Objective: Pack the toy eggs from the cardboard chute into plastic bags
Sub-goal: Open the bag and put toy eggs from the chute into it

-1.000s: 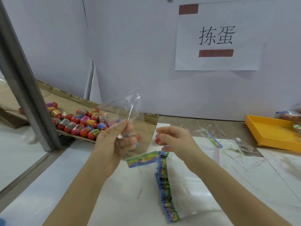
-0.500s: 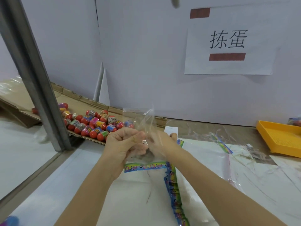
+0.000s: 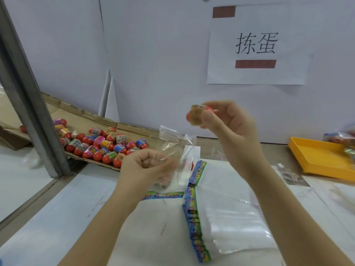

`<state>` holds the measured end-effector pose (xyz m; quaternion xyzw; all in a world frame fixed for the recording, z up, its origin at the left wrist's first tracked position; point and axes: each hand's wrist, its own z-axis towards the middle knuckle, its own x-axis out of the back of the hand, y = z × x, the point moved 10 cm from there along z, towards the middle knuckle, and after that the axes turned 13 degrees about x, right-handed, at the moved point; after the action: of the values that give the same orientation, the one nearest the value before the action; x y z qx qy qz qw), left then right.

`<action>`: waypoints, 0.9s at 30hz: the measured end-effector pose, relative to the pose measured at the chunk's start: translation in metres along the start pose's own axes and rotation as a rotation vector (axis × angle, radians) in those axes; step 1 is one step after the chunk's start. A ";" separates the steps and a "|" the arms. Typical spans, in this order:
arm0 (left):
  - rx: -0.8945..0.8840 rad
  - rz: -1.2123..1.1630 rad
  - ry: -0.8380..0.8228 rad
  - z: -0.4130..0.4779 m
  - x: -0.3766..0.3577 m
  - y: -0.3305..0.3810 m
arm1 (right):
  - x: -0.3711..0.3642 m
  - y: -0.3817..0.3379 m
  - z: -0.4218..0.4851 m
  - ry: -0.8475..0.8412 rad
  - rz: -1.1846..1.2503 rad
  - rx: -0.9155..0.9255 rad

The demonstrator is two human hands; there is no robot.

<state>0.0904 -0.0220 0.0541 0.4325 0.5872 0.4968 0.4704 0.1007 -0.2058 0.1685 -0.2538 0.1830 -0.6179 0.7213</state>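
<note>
Above the bag [image 3: 173,150] in the left hand [image 3: 146,166] — an egg [image 3: 197,115], right hand [image 3: 226,123] pinching.

One small toy egg [image 3: 196,116], red plastic at one end with a printed wrap round the other, is up in the air, pinched in the fingertips of the right hand [image 3: 226,129]. Lower and to its left, apart from it, the left hand [image 3: 142,166] grips a clear plastic bag [image 3: 172,150], mouth flap up and bright printed strip along the bottom. Reddish shapes show through the film, too blurred to name. At the left, a heap of red-based toy eggs [image 3: 103,144] in many-coloured wraps lies bunched at the low end of the brown cardboard chute [image 3: 134,129]. A stack of flat clear bags [image 3: 230,217] lies on the table.
</note>
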 end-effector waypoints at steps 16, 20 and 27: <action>-0.107 0.053 -0.034 -0.014 -0.022 0.006 | -0.009 -0.010 -0.002 -0.377 -0.584 0.104; -0.128 0.020 -0.067 -0.015 -0.025 0.009 | -0.005 -0.015 0.001 -0.390 -0.604 0.127; -0.142 0.010 -0.065 -0.017 -0.026 0.010 | -0.011 -0.003 -0.004 -0.458 -0.642 0.096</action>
<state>0.0792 -0.0488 0.0684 0.4170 0.5328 0.5251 0.5162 0.0939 -0.1954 0.1668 -0.3952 -0.1003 -0.7473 0.5247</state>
